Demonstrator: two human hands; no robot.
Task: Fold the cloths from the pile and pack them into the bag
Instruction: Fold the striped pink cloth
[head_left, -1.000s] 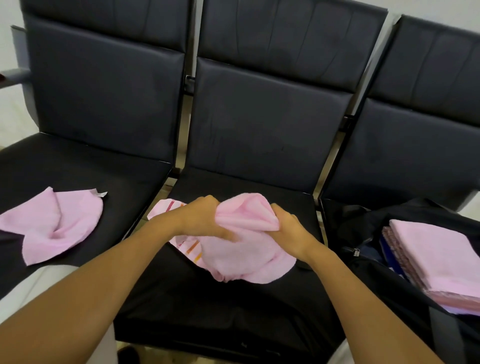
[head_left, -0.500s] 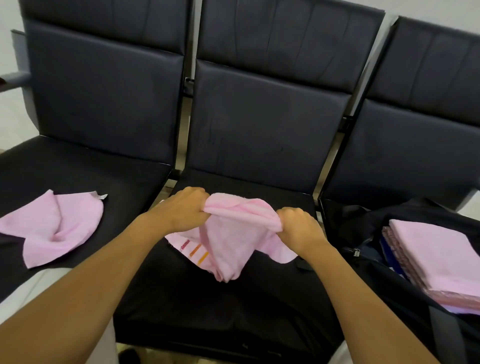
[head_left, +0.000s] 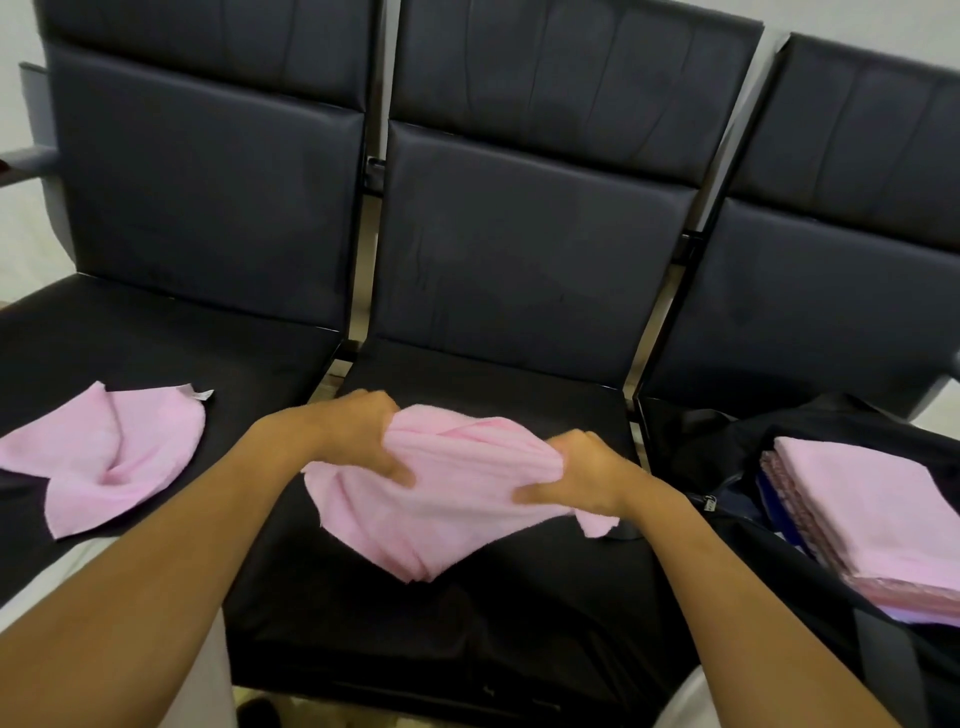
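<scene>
A pink cloth (head_left: 447, 509) hangs bunched between both hands over the middle seat, its lower tip drooping toward the cushion. My left hand (head_left: 358, 439) grips its upper left edge and my right hand (head_left: 582, 475) grips its upper right edge. A second pink cloth (head_left: 109, 457) lies crumpled on the left seat. On the right seat an open dark bag (head_left: 727, 457) holds a stack of folded pink cloths (head_left: 872, 519).
Three black padded chairs stand in a row; the middle seat (head_left: 467, 613) lies under the held cloth. Metal frame gaps (head_left: 358, 291) separate the chairs. A grey armrest (head_left: 26, 156) shows at the far left, and pale floor below the seat fronts.
Both hands have drawn apart, spreading the cloth wider. The striped end seen earlier at the lower left is no longer visible.
</scene>
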